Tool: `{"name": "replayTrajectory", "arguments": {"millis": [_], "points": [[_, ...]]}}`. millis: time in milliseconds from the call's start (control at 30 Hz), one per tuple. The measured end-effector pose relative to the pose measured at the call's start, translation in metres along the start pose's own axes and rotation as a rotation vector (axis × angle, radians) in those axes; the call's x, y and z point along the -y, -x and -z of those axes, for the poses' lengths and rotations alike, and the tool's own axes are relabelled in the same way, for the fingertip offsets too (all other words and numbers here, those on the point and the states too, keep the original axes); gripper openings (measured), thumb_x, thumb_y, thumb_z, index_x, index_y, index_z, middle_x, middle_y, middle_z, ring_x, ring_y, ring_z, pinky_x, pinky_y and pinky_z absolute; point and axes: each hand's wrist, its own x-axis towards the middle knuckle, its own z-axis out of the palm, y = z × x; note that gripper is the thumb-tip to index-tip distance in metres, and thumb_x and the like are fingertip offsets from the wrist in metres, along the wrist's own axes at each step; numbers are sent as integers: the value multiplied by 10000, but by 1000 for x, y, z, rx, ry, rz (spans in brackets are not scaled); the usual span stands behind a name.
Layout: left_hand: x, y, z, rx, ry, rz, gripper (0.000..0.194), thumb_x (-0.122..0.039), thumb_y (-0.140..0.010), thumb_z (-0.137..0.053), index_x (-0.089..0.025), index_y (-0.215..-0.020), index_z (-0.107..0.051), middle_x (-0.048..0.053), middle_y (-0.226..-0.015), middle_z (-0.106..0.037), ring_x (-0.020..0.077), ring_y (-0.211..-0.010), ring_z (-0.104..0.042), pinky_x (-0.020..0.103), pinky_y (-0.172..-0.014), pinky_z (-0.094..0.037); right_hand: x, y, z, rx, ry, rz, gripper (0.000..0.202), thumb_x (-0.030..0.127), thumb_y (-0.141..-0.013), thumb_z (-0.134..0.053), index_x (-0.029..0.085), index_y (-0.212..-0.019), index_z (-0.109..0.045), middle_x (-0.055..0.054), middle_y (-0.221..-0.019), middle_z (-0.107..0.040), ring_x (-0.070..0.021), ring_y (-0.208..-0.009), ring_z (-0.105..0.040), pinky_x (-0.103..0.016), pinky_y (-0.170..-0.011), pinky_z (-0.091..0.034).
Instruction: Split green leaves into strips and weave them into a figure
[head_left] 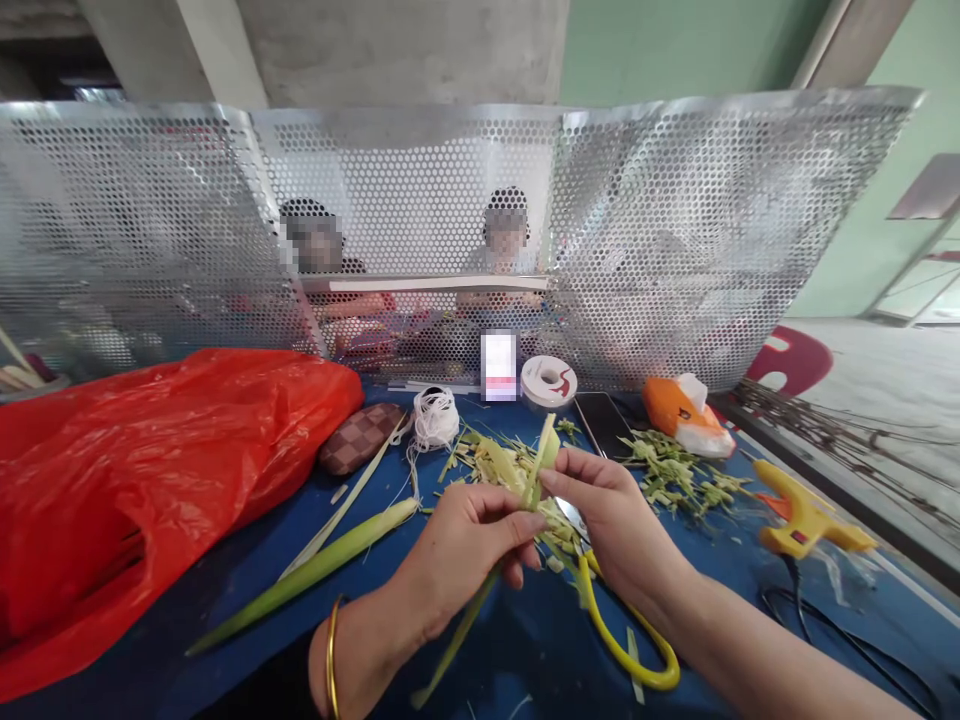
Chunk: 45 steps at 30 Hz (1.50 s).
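My left hand (480,530), with a gold bangle at the wrist, pinches a pale green leaf strip (546,455) between thumb and fingers. On the same strip, a little higher, the thumb and fingertips of my right hand (604,500) are closed. The strip's upper end stands up between the hands, and a long narrow green piece (457,640) hangs below my left hand. Scissors (630,650) with yellow handles lie partly under my right hand. Behind the hands is a heap of leaf scraps (480,460). A long pointed green leaf bundle (322,575) rests to the left.
A red plastic bag (187,480) covers the left side, near a checkered pouch (360,438) and white string (436,418). A ribbon spool (549,382), phone (604,425), tissue pack (679,410), cut green pieces (682,475) and yellow glue gun (806,515) lie rightward. People sit behind the perforated screen (420,200).
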Motion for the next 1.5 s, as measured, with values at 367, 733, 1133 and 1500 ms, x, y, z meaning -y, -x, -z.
{"name": "replayTrajectory", "arguments": {"millis": [367, 733, 1133, 1500], "points": [[0, 1, 1, 72, -7, 81, 278, -395, -700, -739, -135, -620, -680, 10, -541, -611, 92, -444, -515, 236, -497, -389, -6, 0, -3, -38, -20, -21, 321, 380, -603, -785, 183, -583, -533, 29, -555, -530, -112, -506, -452, -262, -499, -368], [5, -2, -2, 11, 153, 127, 254, -358, -739, -696, -107, -778, -710, 32, -623, -643, 94, -477, -545, 230, -512, -441, 11, -17, 24, -152, 930, 355, 356, 434, -834, -587, 204, -567, -536, 11, -553, -506, -143, -542, -435, -286, -540, -324], [8, 0, -7, 49, 80, 134, 247, -359, -715, -706, -114, -690, -686, 18, -591, -619, 86, -441, -512, 238, -504, -426, 13, -3, 9, 276, 692, 394, 203, 214, -826, -598, 197, -624, -608, -13, -743, -628, -171, -750, -583, -325, -726, -455], [13, 3, -12, 161, -8, 79, 151, -280, -717, -634, -142, -658, -646, 25, -576, -646, 104, -444, -528, 237, -505, -421, 3, 6, 0, 221, 771, 681, 253, 107, -817, -554, 215, -591, -514, 25, -627, -515, -156, -688, -499, -329, -749, -407]]}}
